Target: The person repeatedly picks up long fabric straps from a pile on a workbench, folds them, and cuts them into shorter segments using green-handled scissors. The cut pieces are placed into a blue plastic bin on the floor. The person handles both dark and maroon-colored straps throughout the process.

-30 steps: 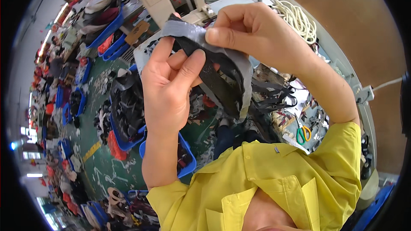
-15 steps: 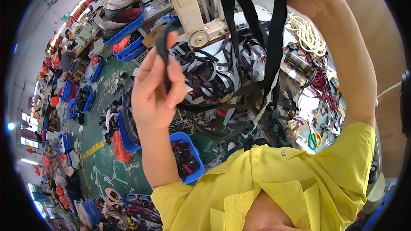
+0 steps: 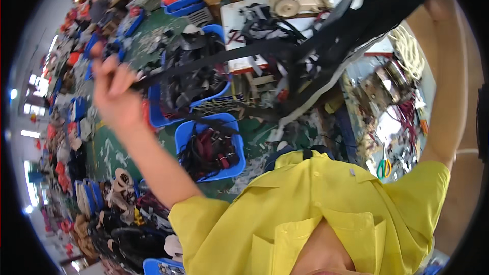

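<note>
A black strap [image 3: 219,57] runs taut from my left hand [image 3: 118,91] across to the hanging bunch of black straps [image 3: 346,33]. My left hand is stretched out to the left, slightly blurred, its fingers closed on the strap's end. High at the right, my right hand [image 3: 437,0] grips the top of the bunch, partly cut off by the picture's dark rim. A pale grey strip [image 3: 318,97] hangs along the bunch's lower edge. Behind the straps stands a cream sewing machine [image 3: 288,6] on a white table [image 3: 232,18] strewn with more black and grey straps.
Below the straps, a blue bin [image 3: 240,159] holds maroon and black straps; another blue bin [image 3: 157,114] is heaped with black pieces. Scissors [image 3: 384,165] with green and orange handles lie on the cluttered right-hand table, near coiled white cord [image 3: 407,53] and maroon cords [image 3: 406,117].
My hands have moved apart, the left outward and down, the right further right. The strap between them is drawn straight, and the bunch has swung up off the table. The view has shifted.
</note>
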`<state>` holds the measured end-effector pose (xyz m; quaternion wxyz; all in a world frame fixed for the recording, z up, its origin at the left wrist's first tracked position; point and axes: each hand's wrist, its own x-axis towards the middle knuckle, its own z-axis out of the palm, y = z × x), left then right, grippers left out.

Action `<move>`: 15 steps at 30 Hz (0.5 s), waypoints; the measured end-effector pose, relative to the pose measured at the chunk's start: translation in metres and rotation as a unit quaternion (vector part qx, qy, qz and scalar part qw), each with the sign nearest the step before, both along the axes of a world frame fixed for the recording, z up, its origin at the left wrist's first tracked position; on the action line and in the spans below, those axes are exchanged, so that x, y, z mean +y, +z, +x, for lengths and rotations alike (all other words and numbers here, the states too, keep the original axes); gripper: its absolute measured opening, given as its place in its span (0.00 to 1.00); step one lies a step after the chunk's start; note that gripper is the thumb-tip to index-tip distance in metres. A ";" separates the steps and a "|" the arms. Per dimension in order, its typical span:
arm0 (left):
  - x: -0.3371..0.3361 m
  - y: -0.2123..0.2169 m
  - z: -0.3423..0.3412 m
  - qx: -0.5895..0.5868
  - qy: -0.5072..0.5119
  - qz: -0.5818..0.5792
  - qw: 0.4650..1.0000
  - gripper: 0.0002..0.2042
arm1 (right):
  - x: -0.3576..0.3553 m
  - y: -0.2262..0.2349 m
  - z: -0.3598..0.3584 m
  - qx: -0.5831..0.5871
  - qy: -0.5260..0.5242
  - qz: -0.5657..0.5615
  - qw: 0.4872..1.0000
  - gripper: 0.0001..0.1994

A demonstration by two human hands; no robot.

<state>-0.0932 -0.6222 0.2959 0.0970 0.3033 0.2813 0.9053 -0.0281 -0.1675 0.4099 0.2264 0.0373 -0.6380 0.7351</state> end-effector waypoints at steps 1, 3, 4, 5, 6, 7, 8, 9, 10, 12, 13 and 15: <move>-0.023 -0.007 -0.001 -0.017 0.026 0.006 1.000 0.14 | 0.004 -0.015 -0.004 -0.021 -0.027 -0.013 0.999 0.10; -0.076 -0.019 -0.005 -0.029 0.056 0.015 0.998 0.13 | 0.024 -0.033 -0.009 -0.043 -0.049 -0.043 0.997 0.11; -0.103 -0.029 -0.009 -0.029 0.064 0.016 0.997 0.13 | 0.039 -0.044 -0.011 -0.050 -0.042 -0.061 0.996 0.11; -0.129 -0.039 -0.011 -0.046 0.129 -0.007 0.991 0.13 | 0.062 -0.060 -0.014 -0.054 -0.023 -0.066 0.996 0.11; -0.158 -0.046 -0.010 -0.063 0.197 -0.035 0.978 0.13 | 0.087 -0.075 -0.017 -0.058 0.003 -0.090 0.994 0.09; -0.210 -0.059 -0.012 -0.091 0.233 -0.043 0.967 0.11 | 0.110 -0.090 -0.018 -0.062 0.031 -0.118 0.991 0.09; -0.269 -0.077 -0.016 -0.117 0.266 -0.049 0.955 0.10 | 0.128 -0.105 -0.019 -0.066 0.057 -0.143 0.986 0.09; -0.299 -0.091 -0.014 -0.145 0.298 -0.052 0.942 0.09 | 0.138 -0.119 -0.021 -0.083 -0.010 -0.159 0.984 0.07; -0.279 -0.100 -0.007 -0.186 0.372 -0.075 0.906 0.08 | 0.154 -0.128 -0.019 -0.095 -0.040 -0.168 0.980 0.07; -0.395 -0.131 0.017 -0.212 0.367 -0.043 0.905 0.08 | 0.196 -0.154 -0.025 -0.113 -0.072 -0.211 0.968 0.08; -0.432 -0.145 0.030 -0.227 0.398 -0.034 0.888 0.07 | 0.223 -0.166 -0.026 -0.127 -0.078 -0.234 0.961 0.08; -0.505 -0.149 0.072 -0.225 0.432 -0.026 0.873 0.07 | 0.261 -0.190 -0.026 -0.146 -0.114 -0.261 0.947 0.08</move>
